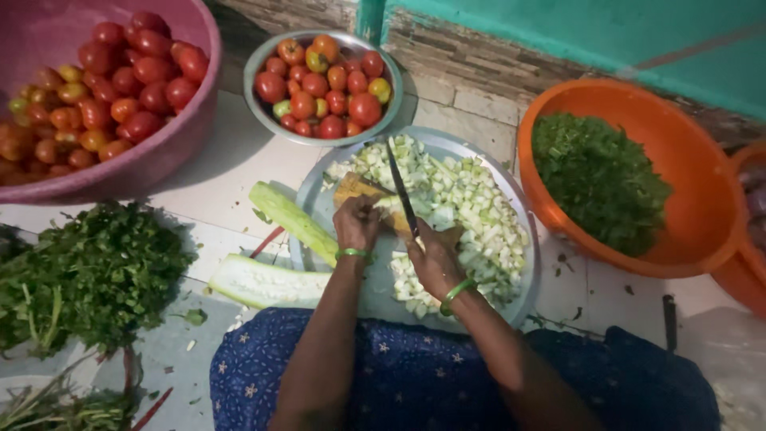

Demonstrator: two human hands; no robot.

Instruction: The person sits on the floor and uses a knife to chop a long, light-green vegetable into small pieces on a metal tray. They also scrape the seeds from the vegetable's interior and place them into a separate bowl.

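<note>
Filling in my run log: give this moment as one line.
right hand: shut on knife | left hand: holding gourd piece on board | tray: chopped gourd

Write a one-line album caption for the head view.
Right hand slices gourd with a knife on a steel tray, left hand steadying it.

A knife (401,191) is gripped in the right hand (435,257), its blade laid over a pale green gourd piece (388,206) that is pressed down by the left hand (357,224) on a small wooden board (353,190). The board is set inside a round steel tray (319,209) heaped with chopped gourd cubes (471,209). Two peeled gourd halves (267,281) are leant against the tray's left edge. A steel bowl of tomatoes (323,84) is placed just behind it, an orange basin of chopped greens (598,179) to the right, and a pink tub of tomatoes (96,88) and loose leafy greens (92,275) to the left, all on the tiled floor (223,172).
</note>
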